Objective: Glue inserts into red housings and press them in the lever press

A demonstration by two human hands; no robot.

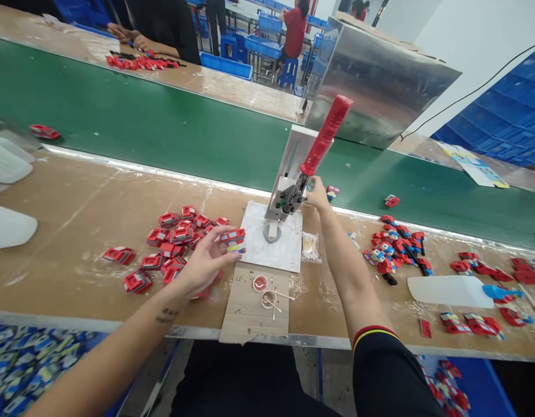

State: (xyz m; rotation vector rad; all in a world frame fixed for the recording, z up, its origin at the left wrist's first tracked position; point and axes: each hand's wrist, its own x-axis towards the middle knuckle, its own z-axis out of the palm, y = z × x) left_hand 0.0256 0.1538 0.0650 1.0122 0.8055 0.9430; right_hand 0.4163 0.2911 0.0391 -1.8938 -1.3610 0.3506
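My left hand [208, 258] holds a small red toy car piece [233, 238] with blue and yellow parts, just left of the press. Behind the press, my right hand [317, 193] reaches toward the green belt; its fingers are partly hidden by the press, and what they hold, if anything, cannot be made out. The toggle press [288, 185] with its red handle [327, 134] raised stands on a white plate [256, 240]. Many red car shells [180, 234] lie heaped beside my left hand. A red and blue piece [332, 192] sits near my right hand.
Two small cups [261, 283] and cotton swabs [276, 304] lie on cardboard [236, 313] near the front edge. More swabs [310, 247] are right of the plate. Assembled pieces [395, 246] and a white bottle [450, 291] lie farther right. Another person works across the green belt [184, 130].
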